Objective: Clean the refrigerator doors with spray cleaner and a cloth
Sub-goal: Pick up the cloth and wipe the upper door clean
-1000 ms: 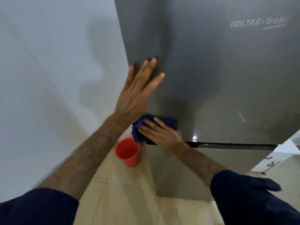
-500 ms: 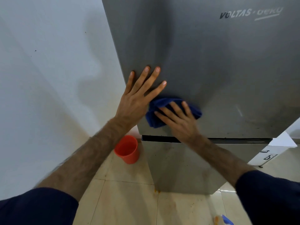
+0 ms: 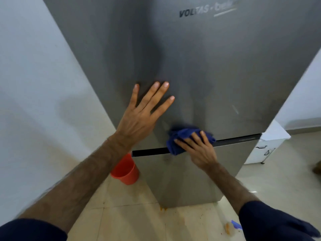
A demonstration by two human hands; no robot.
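Observation:
A tall grey refrigerator fills the view; its upper door (image 3: 217,70) meets the lower door (image 3: 182,178) at a dark gap. My left hand (image 3: 140,117) lies flat with spread fingers on the upper door's lower left part. My right hand (image 3: 199,150) presses a crumpled blue cloth (image 3: 180,138) against the bottom edge of the upper door, over the gap, with its fingers laid across the cloth. What looks like the top of a spray bottle (image 3: 233,226) shows on the floor at the lower right, mostly hidden by my right sleeve.
A red bucket (image 3: 126,171) stands on the tiled floor left of the fridge, by the white wall (image 3: 34,84). A white cabinet (image 3: 267,146) sits to the fridge's right. Orange stains mark the tiles near the fridge base.
My right hand swept the blue cloth from the door's lower left corner rightward along the bottom edge, down onto the gap. My left hand stays flat on the upper door.

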